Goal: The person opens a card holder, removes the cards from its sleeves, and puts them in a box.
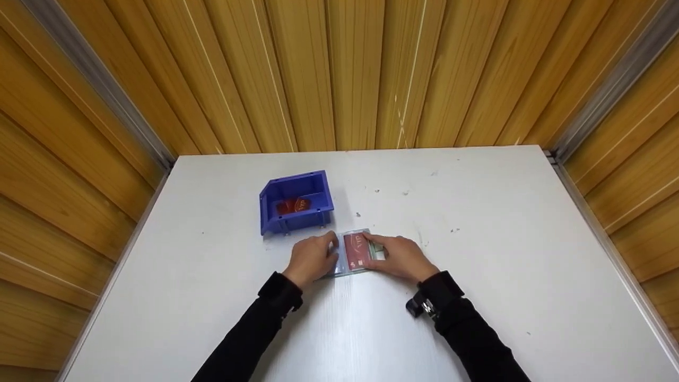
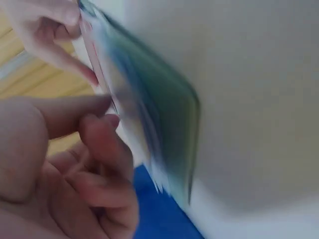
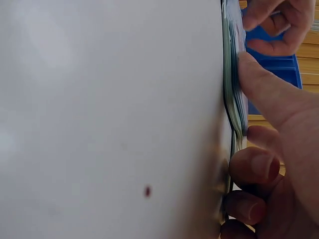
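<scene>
Our right hand clamps bent fingers on the card holder. Left of them, our left hand curls — whether pinching, we cannot tell.

Bright light glares off the flat white counter; the left wrist view is blurred, its shadows soft.

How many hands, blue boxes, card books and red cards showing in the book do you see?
Hands: 2 (left hand, right hand)
Blue box: 1
Card book: 1
Red card showing in the book: 1
Total: 5
</scene>
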Tool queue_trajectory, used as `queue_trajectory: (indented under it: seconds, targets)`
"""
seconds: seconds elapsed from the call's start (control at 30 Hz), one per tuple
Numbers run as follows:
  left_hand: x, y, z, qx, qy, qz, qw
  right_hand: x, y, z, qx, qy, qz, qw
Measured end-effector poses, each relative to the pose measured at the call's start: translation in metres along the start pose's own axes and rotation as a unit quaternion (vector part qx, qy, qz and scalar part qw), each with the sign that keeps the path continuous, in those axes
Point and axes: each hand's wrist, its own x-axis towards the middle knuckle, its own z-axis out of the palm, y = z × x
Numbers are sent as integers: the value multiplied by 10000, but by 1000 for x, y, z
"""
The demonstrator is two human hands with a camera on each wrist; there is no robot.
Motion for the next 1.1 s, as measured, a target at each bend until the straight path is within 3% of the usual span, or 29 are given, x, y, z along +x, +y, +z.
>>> queue_trajectory:
  seconds: [0.1, 0.17, 0.23, 0.33, 0.53, 0.7, 0.9, 1.03, 1.1]
  targets:
    - [2, 6, 6, -444, -259, 27, 9987, 0, 0, 2, 12, 48, -86, 10000]
    - [4, 9, 10, -839, -349, -184, 9957, 0, 0, 2, 16, 61, -140, 9999]
    - [6, 10, 11, -1403, -434, -488, 9879, 0, -1, 2, 23, 89, -170, 9998]
    - [8, 10, 11, -2251, -540, -923, 9685, 0, 0, 1, -16, 87, -145, 9999]
    - [11, 11, 10, -3551, -602, -1509, 9206, 0, 0, 0, -51, 59, -133, 9999]
    - [13, 15, 9, -4262, -520, -1748, 8861, 1, -1, 1, -9, 28, -175, 9998]
    - [14, 18, 6, -4804, -932, -1955, 8499, -1, 0, 1, 53, 91, -141, 9998]
    - [14, 20, 5, -4875, -1247, -1934, 8422, -2, 0, 0, 86, 112, -101, 9998]
    - [13, 22, 6, -4847, -1398, -1818, 8441, -1, 0, 2, 95, 120, -133, 9998]
